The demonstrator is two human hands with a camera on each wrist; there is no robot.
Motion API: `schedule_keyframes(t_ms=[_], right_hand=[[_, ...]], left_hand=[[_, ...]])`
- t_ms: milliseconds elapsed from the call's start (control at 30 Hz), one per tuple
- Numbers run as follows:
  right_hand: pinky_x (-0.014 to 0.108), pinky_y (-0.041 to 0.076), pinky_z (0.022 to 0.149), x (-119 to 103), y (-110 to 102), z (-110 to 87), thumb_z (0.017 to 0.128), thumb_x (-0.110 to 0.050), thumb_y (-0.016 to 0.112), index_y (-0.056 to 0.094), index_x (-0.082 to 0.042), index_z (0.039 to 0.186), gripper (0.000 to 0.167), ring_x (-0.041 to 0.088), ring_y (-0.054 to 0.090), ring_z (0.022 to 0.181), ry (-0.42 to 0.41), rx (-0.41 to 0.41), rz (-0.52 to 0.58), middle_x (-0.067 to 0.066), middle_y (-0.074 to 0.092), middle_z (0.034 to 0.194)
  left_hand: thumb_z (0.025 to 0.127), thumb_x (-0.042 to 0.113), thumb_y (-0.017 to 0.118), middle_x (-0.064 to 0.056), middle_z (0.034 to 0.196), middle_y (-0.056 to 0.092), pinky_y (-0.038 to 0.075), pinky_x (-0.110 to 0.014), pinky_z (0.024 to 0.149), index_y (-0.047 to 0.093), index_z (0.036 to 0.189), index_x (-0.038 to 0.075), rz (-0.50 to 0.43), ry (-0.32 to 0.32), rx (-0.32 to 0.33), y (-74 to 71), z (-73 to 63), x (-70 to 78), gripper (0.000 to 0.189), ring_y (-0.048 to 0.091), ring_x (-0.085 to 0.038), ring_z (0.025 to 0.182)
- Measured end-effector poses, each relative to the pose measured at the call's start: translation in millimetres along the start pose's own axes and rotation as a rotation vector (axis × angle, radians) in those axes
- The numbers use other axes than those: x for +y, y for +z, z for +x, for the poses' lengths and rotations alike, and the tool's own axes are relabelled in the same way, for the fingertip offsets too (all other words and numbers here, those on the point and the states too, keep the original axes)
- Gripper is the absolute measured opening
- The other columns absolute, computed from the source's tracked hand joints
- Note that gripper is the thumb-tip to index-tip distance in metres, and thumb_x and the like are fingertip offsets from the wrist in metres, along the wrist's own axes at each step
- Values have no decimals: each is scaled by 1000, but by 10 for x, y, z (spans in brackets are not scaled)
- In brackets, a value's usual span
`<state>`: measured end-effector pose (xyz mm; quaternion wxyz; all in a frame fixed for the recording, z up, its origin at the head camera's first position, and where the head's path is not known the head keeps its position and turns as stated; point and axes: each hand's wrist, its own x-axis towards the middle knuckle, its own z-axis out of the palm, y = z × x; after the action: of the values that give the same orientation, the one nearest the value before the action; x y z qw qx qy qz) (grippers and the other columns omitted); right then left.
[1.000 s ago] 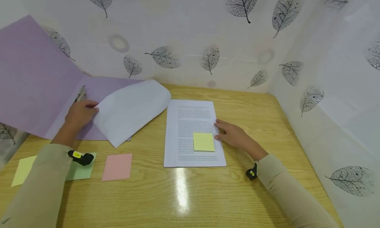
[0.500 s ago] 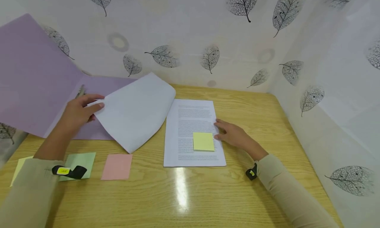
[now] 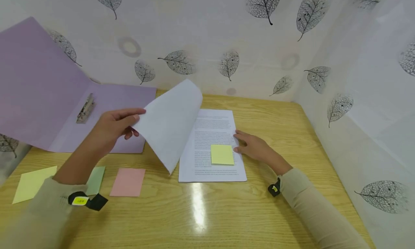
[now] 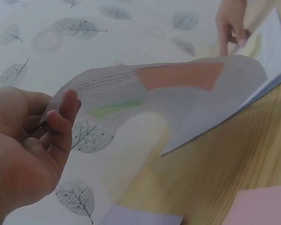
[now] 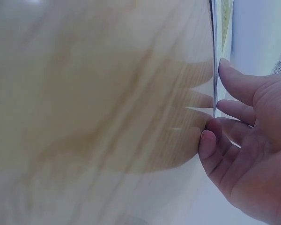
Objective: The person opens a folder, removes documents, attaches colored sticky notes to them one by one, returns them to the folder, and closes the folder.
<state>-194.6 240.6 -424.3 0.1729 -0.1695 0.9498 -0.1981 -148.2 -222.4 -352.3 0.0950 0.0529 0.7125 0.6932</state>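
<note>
My left hand [image 3: 118, 128] pinches the left edge of a white sheet [image 3: 172, 123], raised and curling beside and partly over a stack of printed pages [image 3: 191, 171]. In the left wrist view, an orange sticky note [image 4: 180, 76] and a green sticky note [image 4: 114, 108] show on the sheet's printed side. A yellow sticky note [image 3: 222, 154] lies on the stack's top page. At the stack's right edge, my right hand [image 3: 254, 146] rests with its fingertips against the paper, thumb and fingers fairly extended, as the right wrist view shows.
An open purple folder [image 3: 120, 94] with a metal clip [image 3: 85, 108] lies at the left, its cover standing against the leaf-patterned backdrop. Along the front left of the wooden table lie a yellow paper square [image 3: 32, 184], a green one [image 3: 97, 180] and a pink one [image 3: 128, 182].
The left hand has carried the sheet rightward from over the folder toward the stack, uncovering the folder's inside and its clip. The right hand has stayed at the stack's edge.
</note>
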Motion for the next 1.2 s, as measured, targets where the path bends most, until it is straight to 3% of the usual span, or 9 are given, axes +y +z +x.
schedule_keyframes(t_ms=[100, 233, 367, 500, 667, 867, 1033, 1200], right_hand=[[56, 27, 120, 2, -3, -4, 99, -36, 64, 39, -9, 155, 67, 34, 26, 152, -2, -2, 1, 6, 25, 167], [55, 27, 121, 10, -3, -5, 99, -36, 65, 38, -10, 155, 67, 33, 26, 152, 1, -3, 8, 6, 25, 167], [55, 27, 121, 16, -1, -5, 99, -37, 65, 39, -10, 155, 67, 33, 26, 152, 0, 1, 6, 5, 25, 167], [55, 29, 120, 1, -4, -6, 99, -36, 65, 40, -8, 154, 67, 34, 28, 151, -18, 6, 4, 6, 26, 166], [55, 30, 119, 12, 2, -3, 98, -35, 66, 41, -7, 153, 67, 35, 29, 151, -27, 12, 5, 7, 27, 166], [56, 31, 118, 40, 12, 18, 98, -36, 67, 42, -6, 153, 68, 35, 30, 150, -35, 15, 19, 7, 28, 166], [56, 30, 119, 51, 2, 15, 98, -36, 67, 40, -8, 154, 69, 36, 30, 150, -36, 21, 56, 8, 30, 165], [54, 30, 119, 95, -31, -22, 98, -36, 65, 38, -13, 156, 68, 35, 30, 150, -8, 28, 140, 8, 31, 164]], left_hand=[[102, 26, 62, 3, 100, 68, 51, -23, 64, 58, 141, 7, 40, -35, -67, 201, 44, -57, 44, 67, -12, 75], [102, 22, 61, -1, 94, 68, 51, -22, 62, 56, 143, 7, 100, -72, -130, 509, 130, -210, 44, 64, -14, 76], [101, 16, 61, -7, 102, 68, 55, -25, 71, 59, 140, 6, 77, -114, -180, 845, 218, -393, 40, 63, -16, 79], [99, 13, 63, -9, 104, 68, 57, -27, 73, 62, 137, 7, 76, -162, -213, 1155, 285, -485, 38, 64, -16, 76], [98, 12, 65, -9, 101, 70, 57, -28, 67, 64, 135, 12, 76, -143, -279, 1481, 359, -567, 37, 68, -18, 72], [99, 11, 63, -10, 107, 71, 53, -25, 61, 64, 135, 11, 18, -99, -341, 1741, 405, -718, 36, 69, -18, 71], [98, 10, 63, -9, 107, 73, 53, -25, 60, 65, 133, 10, 22, -117, -355, 1883, 443, -807, 35, 69, -16, 68], [98, 9, 63, -6, 92, 71, 52, -24, 58, 67, 131, 10, 30, -158, -358, 2002, 498, -864, 34, 66, -14, 62]])
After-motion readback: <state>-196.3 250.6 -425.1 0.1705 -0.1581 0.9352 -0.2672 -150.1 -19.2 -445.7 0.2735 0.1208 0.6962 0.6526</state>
